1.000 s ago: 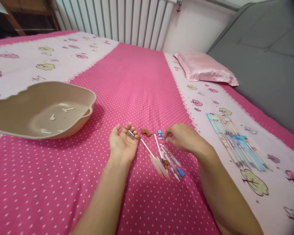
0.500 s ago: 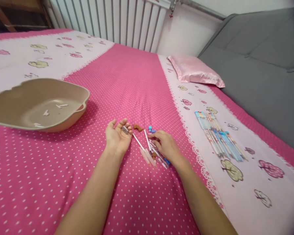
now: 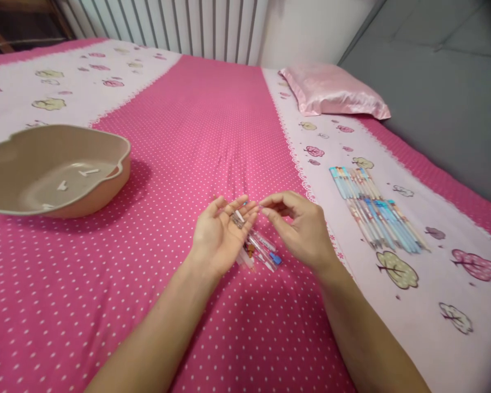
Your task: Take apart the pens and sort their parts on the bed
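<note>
Basin, beige and wide, stands on the dotted pink sheet, left of the pile of pen parts and farther back; a few white bits lie on its floor; a white radiator stands far behind the pile, beyond the bed's edge.

Left hand lies palm up over the pile's left side, fingers spread and slightly curled, hiding part of it; small clear and white pieces rest loose in the palm, above the pile; whether the hand touches the pile cannot be told; clear tubes slant out at its right, with a brown piece among them and a blue piece at the pile's right end.

Right hand is just to the right of the pile, thumb and forefinger tips drawn narrow, close to the left fingertips; something tiny and pinkish shows there, too small to tell whether it is gripped.

Pink pillow lies well behind the pile, to the right; pens in two side-by-side rows lie right of the pile, well apart from it; the grey headboard rises farthest right of the pile.
</note>
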### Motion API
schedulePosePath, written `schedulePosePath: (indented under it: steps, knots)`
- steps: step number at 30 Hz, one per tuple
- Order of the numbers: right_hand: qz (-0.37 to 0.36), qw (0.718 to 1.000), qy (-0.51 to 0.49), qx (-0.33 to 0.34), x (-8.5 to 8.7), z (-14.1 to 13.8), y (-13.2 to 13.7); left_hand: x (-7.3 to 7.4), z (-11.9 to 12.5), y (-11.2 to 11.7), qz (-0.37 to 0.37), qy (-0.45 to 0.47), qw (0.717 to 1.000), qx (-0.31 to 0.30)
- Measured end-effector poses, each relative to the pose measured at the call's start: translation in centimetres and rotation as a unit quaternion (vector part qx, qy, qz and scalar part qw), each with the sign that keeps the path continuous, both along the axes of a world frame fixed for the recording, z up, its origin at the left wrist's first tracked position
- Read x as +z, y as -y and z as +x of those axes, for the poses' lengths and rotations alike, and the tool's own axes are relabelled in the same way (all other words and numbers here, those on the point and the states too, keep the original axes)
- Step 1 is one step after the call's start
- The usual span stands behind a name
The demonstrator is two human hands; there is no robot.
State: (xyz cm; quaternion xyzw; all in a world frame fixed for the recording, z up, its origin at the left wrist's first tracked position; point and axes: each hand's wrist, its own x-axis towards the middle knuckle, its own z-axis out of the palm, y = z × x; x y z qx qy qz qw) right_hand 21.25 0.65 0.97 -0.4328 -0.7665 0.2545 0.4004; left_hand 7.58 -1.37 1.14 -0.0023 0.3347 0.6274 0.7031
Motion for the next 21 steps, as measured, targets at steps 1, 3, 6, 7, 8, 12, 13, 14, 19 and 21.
schedulePosePath:
  steps: [1, 3, 6, 7, 8, 12, 13, 14, 19, 21]
  knots:
    - [0.001, 1.0, 0.001, 0.019, 0.4, -0.1, 0.4, 0.1, 0.4, 0.2, 0.001, 0.012, 1.0, -0.013]
    - [-0.003, 0.999, 0.002, 0.041, 1.0, -0.2, 1.0, 0.3, 0.9, 0.5, -0.002, 0.033, 0.999, -0.036]
    - [-0.026, 0.999, 0.018, 0.018, 1.3, 0.5, 1.2, 0.1, 0.8, 0.4, -0.023, 0.043, 0.998, -0.041]
    - [-0.039, 0.998, 0.041, 0.01, 1.3, 0.9, 1.2, 0.0, 0.6, 0.3, -0.031, 0.037, 0.998, -0.031]
    - [-0.056, 0.995, 0.077, 0.009, 1.2, 1.2, 1.1, -0.1, 0.3, 0.1, -0.039, 0.028, 0.999, -0.018]
    - [-0.118, 0.943, 0.311, 0.026, 0.2, 1.4, 0.9, -0.5, -1.4, -0.6, -0.032, -0.018, 0.998, 0.046]
    - [-0.126, 0.923, 0.363, 0.024, -0.1, 1.1, 0.9, -0.5, -1.8, -0.8, -0.029, -0.027, 0.998, 0.057]
    - [-0.133, 0.906, 0.402, 0.022, -0.3, 0.8, 1.0, -0.5, -2.3, -0.9, -0.026, -0.035, 0.997, 0.064]
    - [-0.15, 0.898, 0.412, 0.033, -1.2, -0.2, 0.9, -0.7, -3.8, -1.3, -0.03, -0.063, 0.993, 0.094]
    - [-0.15, 0.912, 0.381, 0.024, -1.5, 0.0, 0.5, -0.7, -4.1, -1.4, -0.033, -0.063, 0.993, 0.099]
